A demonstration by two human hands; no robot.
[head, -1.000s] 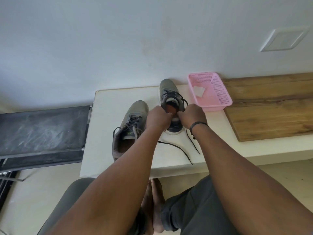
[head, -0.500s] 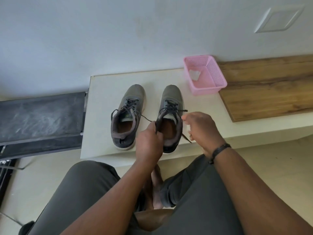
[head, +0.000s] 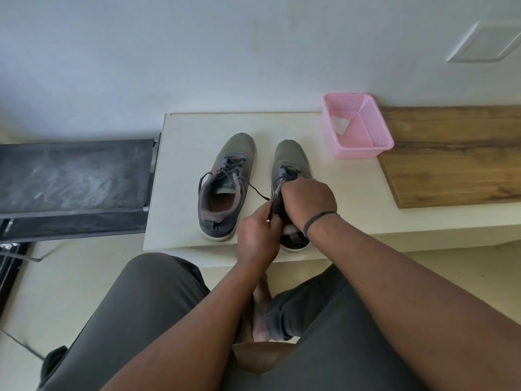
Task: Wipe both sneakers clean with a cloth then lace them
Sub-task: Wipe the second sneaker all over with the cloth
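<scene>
Two grey sneakers stand side by side on a cream bench (head: 186, 131), toes toward the wall. The left sneaker (head: 225, 187) has dark laces threaded, one loose end trailing right. The right sneaker (head: 290, 165) is partly covered by my hands. My left hand (head: 258, 238) pinches a dark lace at that shoe's left collar. My right hand (head: 308, 200) curls over the shoe's opening and grips the lace near the top eyelets. A white cloth (head: 341, 124) lies in the pink basket (head: 380, 136).
A wooden board (head: 456, 156) covers the bench to the right of the basket. A dark grey panel (head: 73, 176) sits left of the bench. The white wall is right behind. My knees and bare feet are below the bench's front edge.
The right sneaker was pulled toward the bench's front edge beside the left one. My right hand has since moved left over the shoe's opening, and both hands now meet at its laces.
</scene>
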